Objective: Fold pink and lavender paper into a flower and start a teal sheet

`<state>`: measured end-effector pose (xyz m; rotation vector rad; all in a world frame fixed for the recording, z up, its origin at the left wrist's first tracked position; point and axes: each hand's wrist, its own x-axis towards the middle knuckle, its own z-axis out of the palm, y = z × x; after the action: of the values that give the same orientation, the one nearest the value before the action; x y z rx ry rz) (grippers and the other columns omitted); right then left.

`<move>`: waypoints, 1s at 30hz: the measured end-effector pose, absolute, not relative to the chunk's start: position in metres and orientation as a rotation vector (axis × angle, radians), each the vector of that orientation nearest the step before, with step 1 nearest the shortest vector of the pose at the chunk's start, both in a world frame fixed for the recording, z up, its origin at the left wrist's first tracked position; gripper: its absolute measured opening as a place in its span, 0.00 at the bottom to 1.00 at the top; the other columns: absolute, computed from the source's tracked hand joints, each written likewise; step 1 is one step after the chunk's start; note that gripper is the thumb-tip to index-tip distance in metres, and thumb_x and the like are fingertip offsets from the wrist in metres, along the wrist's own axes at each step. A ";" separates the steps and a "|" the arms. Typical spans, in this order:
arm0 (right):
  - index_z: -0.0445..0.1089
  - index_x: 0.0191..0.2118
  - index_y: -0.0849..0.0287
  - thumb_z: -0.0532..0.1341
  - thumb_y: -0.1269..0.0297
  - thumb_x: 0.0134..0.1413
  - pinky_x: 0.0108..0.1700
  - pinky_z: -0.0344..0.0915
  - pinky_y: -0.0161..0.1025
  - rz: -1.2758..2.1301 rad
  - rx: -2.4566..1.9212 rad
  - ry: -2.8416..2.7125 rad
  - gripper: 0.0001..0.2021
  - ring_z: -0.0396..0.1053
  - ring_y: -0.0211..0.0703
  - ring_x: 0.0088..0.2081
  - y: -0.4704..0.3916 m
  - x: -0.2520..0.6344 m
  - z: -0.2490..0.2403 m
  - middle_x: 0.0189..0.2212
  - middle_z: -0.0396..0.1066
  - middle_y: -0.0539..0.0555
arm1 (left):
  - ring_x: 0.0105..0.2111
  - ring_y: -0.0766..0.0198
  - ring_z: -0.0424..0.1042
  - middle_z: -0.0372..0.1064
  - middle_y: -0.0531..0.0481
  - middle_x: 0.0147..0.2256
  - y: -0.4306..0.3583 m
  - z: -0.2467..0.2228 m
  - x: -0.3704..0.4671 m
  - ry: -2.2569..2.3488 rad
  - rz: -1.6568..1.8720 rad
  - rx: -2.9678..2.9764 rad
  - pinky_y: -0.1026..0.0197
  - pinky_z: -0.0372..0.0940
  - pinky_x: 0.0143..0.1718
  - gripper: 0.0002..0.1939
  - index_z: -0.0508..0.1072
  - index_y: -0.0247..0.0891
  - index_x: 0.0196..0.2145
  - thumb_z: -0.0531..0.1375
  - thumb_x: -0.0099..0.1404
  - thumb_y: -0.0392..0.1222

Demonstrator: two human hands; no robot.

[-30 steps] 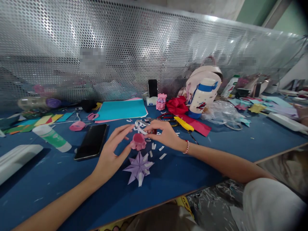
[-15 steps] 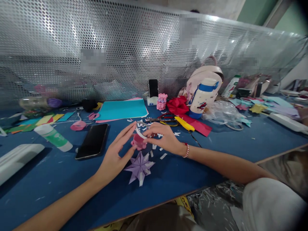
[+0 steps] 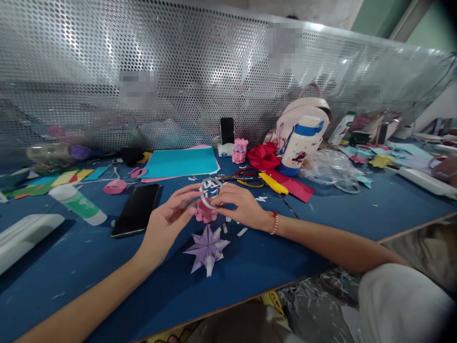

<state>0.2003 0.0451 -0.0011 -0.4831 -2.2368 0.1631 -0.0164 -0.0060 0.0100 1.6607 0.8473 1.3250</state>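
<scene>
My right hand (image 3: pixel 237 204) pinches a thin white ring, which looks like a nearly used-up roll of tape (image 3: pixel 203 197), by its right side. The roll stands tilted over the table, its opening facing me. To its left is my left hand (image 3: pixel 167 219), fingers apart and fingertips close to the rim; it grips nothing that I can see. A pink folded-paper piece (image 3: pixel 205 214) sits just below the roll, partly covered by it. Nearer to me lies a purple folded-paper star (image 3: pixel 207 248) with white strips on its points. Small white paper scraps (image 3: pixel 243 232) are scattered around.
A black phone (image 3: pixel 136 210) and a glue tube (image 3: pixel 78 205) lie left. Behind are blue paper sheets (image 3: pixel 182 162), scissors (image 3: pixel 250 177), a yellow cutter (image 3: pixel 273 183), a red paper flower (image 3: pixel 264 156) and a water bottle (image 3: pixel 299 145). A perforated metal screen (image 3: pixel 178 71) borders the back.
My left hand has drawn back slightly to the left, its fingers coming away from the roll. The roll has turned so that its round opening faces me more.
</scene>
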 end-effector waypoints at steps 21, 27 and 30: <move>0.76 0.39 0.57 0.53 0.67 0.70 0.35 0.57 0.37 -0.195 -0.499 -2.403 0.13 0.60 0.41 0.34 0.043 0.198 -0.006 0.31 0.67 0.52 | 0.59 0.50 0.66 0.65 0.44 0.57 -0.002 0.009 -0.026 0.960 1.272 1.955 0.46 0.66 0.60 0.07 0.77 0.42 0.40 0.62 0.68 0.45; 0.76 0.38 0.57 0.53 0.66 0.70 0.38 0.61 0.38 -0.202 -0.561 -2.386 0.14 0.61 0.42 0.35 0.042 0.199 0.001 0.31 0.66 0.53 | 0.62 0.48 0.64 0.60 0.45 0.63 -0.005 0.007 -0.022 0.971 1.228 2.068 0.44 0.62 0.62 0.04 0.76 0.42 0.37 0.64 0.66 0.43; 0.76 0.40 0.58 0.54 0.65 0.70 0.38 0.62 0.38 -0.164 -0.586 -2.356 0.13 0.62 0.42 0.36 0.044 0.201 0.003 0.31 0.67 0.53 | 0.63 0.49 0.63 0.58 0.48 0.66 -0.007 0.008 -0.022 1.048 1.246 2.179 0.42 0.60 0.63 0.03 0.76 0.44 0.39 0.62 0.67 0.41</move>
<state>0.2007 0.0442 0.0028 -0.5862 -2.3557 -0.1642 -0.0217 -0.0068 0.0080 2.1786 1.0481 1.2455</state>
